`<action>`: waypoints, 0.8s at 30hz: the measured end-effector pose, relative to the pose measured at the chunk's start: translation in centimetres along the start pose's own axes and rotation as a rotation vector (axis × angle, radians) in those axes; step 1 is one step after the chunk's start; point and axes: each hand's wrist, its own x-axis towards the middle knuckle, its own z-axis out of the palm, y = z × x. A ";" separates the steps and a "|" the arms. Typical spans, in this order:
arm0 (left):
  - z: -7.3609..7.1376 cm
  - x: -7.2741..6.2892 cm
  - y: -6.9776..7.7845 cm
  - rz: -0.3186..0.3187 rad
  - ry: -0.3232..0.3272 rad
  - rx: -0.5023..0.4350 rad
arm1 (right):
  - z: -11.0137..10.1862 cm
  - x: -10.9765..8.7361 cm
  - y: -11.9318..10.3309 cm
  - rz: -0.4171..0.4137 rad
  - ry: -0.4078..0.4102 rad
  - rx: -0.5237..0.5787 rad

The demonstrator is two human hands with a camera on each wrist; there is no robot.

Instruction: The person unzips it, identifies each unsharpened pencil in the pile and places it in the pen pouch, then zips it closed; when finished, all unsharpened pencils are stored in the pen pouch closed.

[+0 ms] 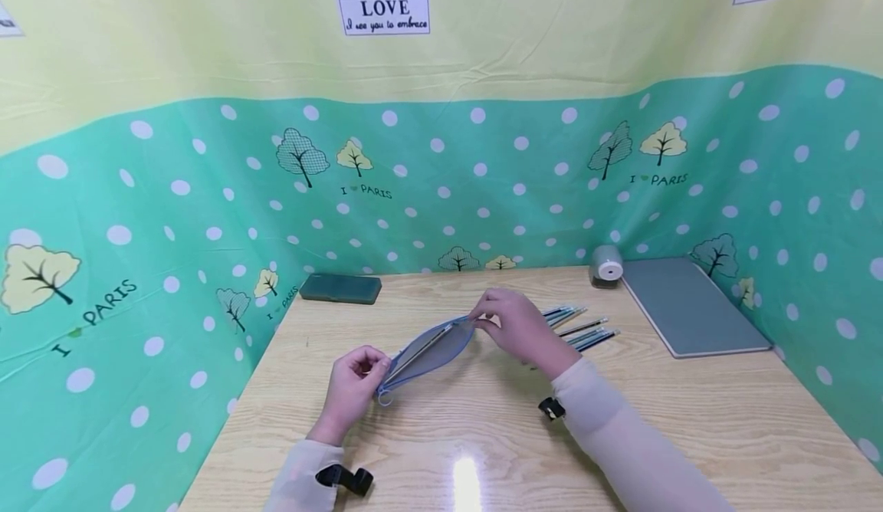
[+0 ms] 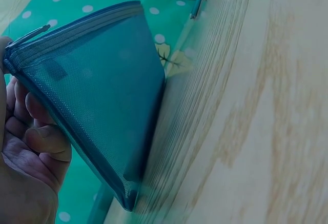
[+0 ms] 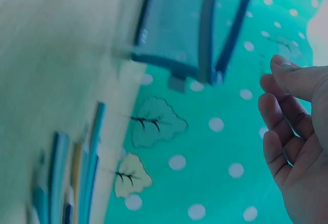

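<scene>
A blue mesh zip pouch [image 1: 431, 349] stands slanted over the table in the head view, its zip along the top. My left hand [image 1: 353, 385] pinches its near corner between thumb and fingers, beside the zip pull [image 2: 32, 37]. The pouch's see-through side [image 2: 102, 90] faces the left wrist camera. My right hand [image 1: 513, 326] is at the far corner in the head view. In the right wrist view its fingers [image 3: 279, 116] are loosely bent, apart from the pouch, with nothing between them. Several pencils [image 1: 586, 332] lie on the table beyond the right hand.
A dark green flat case [image 1: 341, 288] lies at the back left. At the back right stands a small grey-and-white rounded device [image 1: 607, 264], beside a grey flat board [image 1: 693, 305]. A dotted green cloth [image 1: 479, 190] hangs round the wooden table [image 1: 510, 443].
</scene>
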 end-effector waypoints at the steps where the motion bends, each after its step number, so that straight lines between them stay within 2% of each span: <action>1: 0.0 0.0 0.0 0.002 0.001 -0.001 | -0.4 0.0 0.1 0.005 0.008 0.006; 13: 0.2 0.0 -0.2 -0.021 0.011 0.003 | -5.6 -0.5 1.6 0.138 0.091 0.009; 24: 0.1 0.0 -0.2 -0.036 0.013 0.026 | -6.5 -0.8 2.9 0.229 0.091 0.032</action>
